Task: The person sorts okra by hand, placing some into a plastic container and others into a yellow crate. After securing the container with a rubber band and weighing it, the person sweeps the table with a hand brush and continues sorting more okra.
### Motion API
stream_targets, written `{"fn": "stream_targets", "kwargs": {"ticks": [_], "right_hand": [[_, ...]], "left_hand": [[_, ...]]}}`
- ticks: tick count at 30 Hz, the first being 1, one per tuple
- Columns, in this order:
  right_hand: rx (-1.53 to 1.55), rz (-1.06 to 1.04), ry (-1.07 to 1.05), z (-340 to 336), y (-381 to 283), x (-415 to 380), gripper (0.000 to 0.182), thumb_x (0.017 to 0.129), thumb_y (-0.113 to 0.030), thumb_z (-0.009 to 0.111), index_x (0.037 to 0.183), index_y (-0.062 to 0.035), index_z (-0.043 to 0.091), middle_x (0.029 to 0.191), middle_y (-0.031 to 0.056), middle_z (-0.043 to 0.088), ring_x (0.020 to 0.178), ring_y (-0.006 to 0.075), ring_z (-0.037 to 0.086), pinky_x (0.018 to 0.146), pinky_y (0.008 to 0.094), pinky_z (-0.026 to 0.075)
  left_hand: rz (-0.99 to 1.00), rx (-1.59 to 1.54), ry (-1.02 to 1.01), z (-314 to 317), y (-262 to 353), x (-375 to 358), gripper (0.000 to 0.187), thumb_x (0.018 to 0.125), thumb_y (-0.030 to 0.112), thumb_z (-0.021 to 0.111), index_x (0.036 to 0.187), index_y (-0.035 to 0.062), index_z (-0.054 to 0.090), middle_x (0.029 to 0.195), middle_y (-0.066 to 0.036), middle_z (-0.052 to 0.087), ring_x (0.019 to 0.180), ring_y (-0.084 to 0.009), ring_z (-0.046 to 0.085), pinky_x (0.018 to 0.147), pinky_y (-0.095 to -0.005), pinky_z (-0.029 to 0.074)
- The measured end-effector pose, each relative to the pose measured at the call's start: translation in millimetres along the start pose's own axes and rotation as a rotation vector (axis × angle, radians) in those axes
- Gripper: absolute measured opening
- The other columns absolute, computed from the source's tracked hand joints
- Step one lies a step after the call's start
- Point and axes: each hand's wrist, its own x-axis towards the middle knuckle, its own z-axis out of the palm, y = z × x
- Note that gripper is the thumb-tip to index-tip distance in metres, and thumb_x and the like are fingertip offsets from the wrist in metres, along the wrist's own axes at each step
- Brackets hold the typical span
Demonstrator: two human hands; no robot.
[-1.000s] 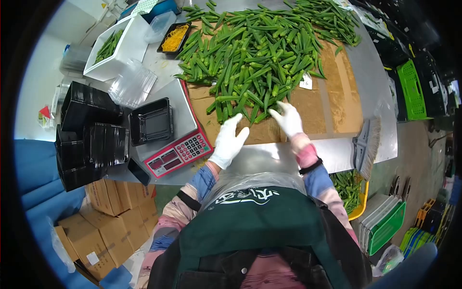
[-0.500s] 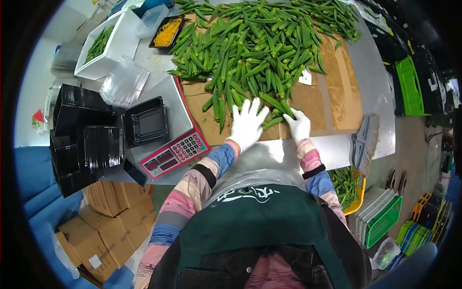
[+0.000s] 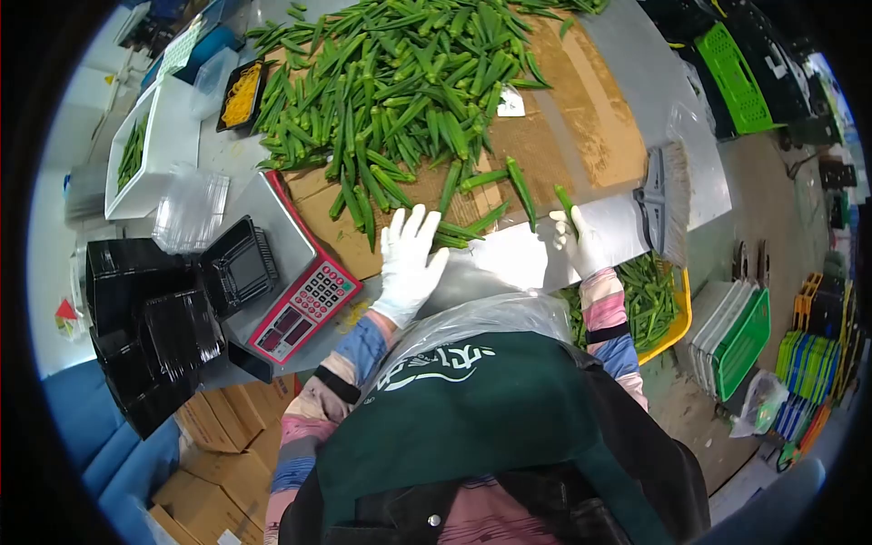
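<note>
A large pile of green okra (image 3: 409,91) covers a flat cardboard sheet (image 3: 586,113) on the metal table. My left hand (image 3: 407,265), in a white glove, rests with fingers spread at the near edge of the cardboard, beside several loose pods. My right hand (image 3: 582,245), gloved too, is closed round a single okra pod (image 3: 563,197) that points up and away from me. Between the two hands, a few pods lie apart from the pile, at the table's near side.
On my left stands a red digital scale (image 3: 307,313) bearing a black plastic tray (image 3: 241,263). Stacked black trays (image 3: 136,318), a white foam box (image 3: 178,127) and a container of yellow bands (image 3: 242,94) are nearby. A brush (image 3: 668,204) and a yellow basket of okra (image 3: 682,318) are right.
My right hand has drawn away to the right and now holds one okra pod. My left hand has separated from it, fingers still spread. The view has turned and shifted rightward.
</note>
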Motion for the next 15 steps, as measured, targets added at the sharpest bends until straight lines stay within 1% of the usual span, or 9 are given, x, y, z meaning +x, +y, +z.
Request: {"fn": "stream_targets", "kwargs": {"ticks": [1, 2, 5, 7, 9, 10, 13, 14, 15], "right_hand": [[0.202, 0.062, -0.082, 0, -2, -6, 0.048, 0.102, -0.047, 0.051, 0.107, -0.0026, 0.07, 0.066, -0.0051, 0.049, 0.059, 0.0065, 0.042, 0.058, 0.0236, 0.038], [0.317, 0.116, -0.219, 0, -4, -9, 0.054, 0.105, -0.049, 0.041, 0.101, -0.0029, 0.068, 0.056, -0.0063, 0.035, 0.048, 0.0066, 0.03, 0.049, 0.0235, 0.031], [0.525, 0.109, -0.596, -1, -1, -16, 0.053, 0.108, -0.044, 0.034, 0.099, -0.0013, 0.066, 0.05, -0.0077, 0.027, 0.041, 0.0063, 0.026, 0.045, 0.0229, 0.028], [0.528, 0.123, -0.6, 13, 1, -25, 0.056, 0.109, -0.043, 0.031, 0.098, -0.0011, 0.066, 0.046, -0.0091, 0.025, 0.038, 0.0069, 0.021, 0.041, 0.0238, 0.024], [0.466, 0.136, -0.651, 28, 7, -33, 0.057, 0.108, -0.046, 0.034, 0.096, -0.0008, 0.067, 0.045, -0.0088, 0.023, 0.038, 0.0074, 0.019, 0.04, 0.0239, 0.022], [0.416, 0.227, -0.744, 43, 6, -41, 0.057, 0.107, -0.047, 0.038, 0.093, -0.0005, 0.067, 0.045, -0.0065, 0.035, 0.038, 0.0084, 0.027, 0.041, 0.0254, 0.027], [-0.455, 0.078, -0.525, 91, 3, -72, 0.053, 0.106, -0.046, 0.044, 0.089, -0.0009, 0.067, 0.05, -0.0015, 0.052, 0.041, 0.0103, 0.042, 0.045, 0.0263, 0.035], [-0.62, 0.077, -0.578, 92, 3, -66, 0.048, 0.101, -0.046, 0.053, 0.088, -0.002, 0.068, 0.058, 0.0062, 0.064, 0.047, 0.0181, 0.053, 0.052, 0.0299, 0.044], [-0.749, -0.051, -0.386, 87, 8, -55, 0.045, 0.099, -0.045, 0.057, 0.091, -0.0029, 0.068, 0.061, 0.0074, 0.065, 0.05, 0.0209, 0.055, 0.055, 0.0316, 0.046]], "left_hand": [[0.022, -0.026, 0.053, -1, 0, -2, 0.061, 0.084, 0.024, 0.071, 0.141, 0.0113, 0.053, 0.148, -0.016, 0.047, 0.139, -0.0401, 0.036, 0.116, -0.0519, 0.027], [0.024, -0.056, 0.072, -6, 5, -2, 0.058, 0.085, 0.022, 0.07, 0.14, 0.0107, 0.054, 0.146, -0.016, 0.05, 0.138, -0.0384, 0.038, 0.115, -0.0489, 0.03], [0.034, -0.286, 0.109, -6, 16, -4, 0.051, 0.088, 0.02, 0.069, 0.136, 0.0085, 0.057, 0.139, -0.016, 0.056, 0.133, -0.0369, 0.046, 0.112, -0.0453, 0.036], [-0.026, -0.494, 0.065, -11, 34, -4, 0.045, 0.09, 0.016, 0.069, 0.133, 0.0067, 0.06, 0.132, -0.016, 0.062, 0.125, -0.0322, 0.055, 0.107, -0.0384, 0.041], [-0.198, -0.924, -0.194, -10, 46, 6, 0.039, 0.098, 0.015, 0.06, 0.135, 0.001, 0.057, 0.132, -0.013, 0.062, 0.12, -0.0224, 0.058, 0.106, -0.0333, 0.043], [-0.248, -1.218, -0.236, -19, 62, 8, 0.036, 0.101, 0.015, 0.058, 0.132, -0.0024, 0.057, 0.127, -0.012, 0.064, 0.118, -0.0179, 0.058, 0.101, -0.0313, 0.046], [-0.393, -1.603, -0.415, -2, 62, 8, 0.034, 0.101, 0.017, 0.058, 0.129, -0.0022, 0.059, 0.124, -0.014, 0.064, 0.115, -0.0196, 0.06, 0.096, -0.0317, 0.05], [-0.441, -1.639, -0.452, 3, 53, 7, 0.033, 0.102, 0.019, 0.057, 0.128, -0.0011, 0.059, 0.123, -0.014, 0.065, 0.112, -0.0211, 0.063, 0.094, -0.0331, 0.052], [-0.492, -1.674, -0.489, 8, 43, 6, 0.032, 0.102, 0.02, 0.057, 0.127, 0.0, 0.058, 0.122, -0.015, 0.065, 0.109, -0.0227, 0.065, 0.091, -0.0345, 0.054]]}}
